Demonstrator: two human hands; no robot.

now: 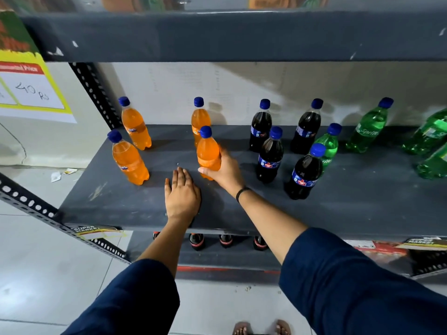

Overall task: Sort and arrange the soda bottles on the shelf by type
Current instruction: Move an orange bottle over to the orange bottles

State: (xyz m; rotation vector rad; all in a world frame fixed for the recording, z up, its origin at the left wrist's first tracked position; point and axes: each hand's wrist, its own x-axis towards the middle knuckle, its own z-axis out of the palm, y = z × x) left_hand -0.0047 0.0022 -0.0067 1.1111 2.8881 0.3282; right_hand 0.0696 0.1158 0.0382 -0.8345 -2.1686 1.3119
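On the dark grey shelf (pixel 350 209) stand upright soda bottles with blue caps. My right hand (pixel 223 171) grips an orange soda bottle (pixel 208 153) near its base, just in front of another orange bottle (pixel 200 122). Two more orange bottles stand at the left, one at the back (pixel 136 128) and one nearer the front (pixel 129 162). My left hand (pixel 182 194) lies flat and empty on the shelf, fingers together. Several dark cola bottles (pixel 269 157) stand right of centre, one green bottle (pixel 327 145) among them. More green bottles (pixel 368 129) are at the far right.
An upper shelf (pixel 217 35) overhangs the bottles. A perforated metal upright (pixel 96 93) stands at the left, beside a yellow price sign (pixel 31 88). Red-labelled cola bottles (pixel 197 241) sit on the shelf below. My sandalled feet (pixel 262 328) stand on the tiled floor.
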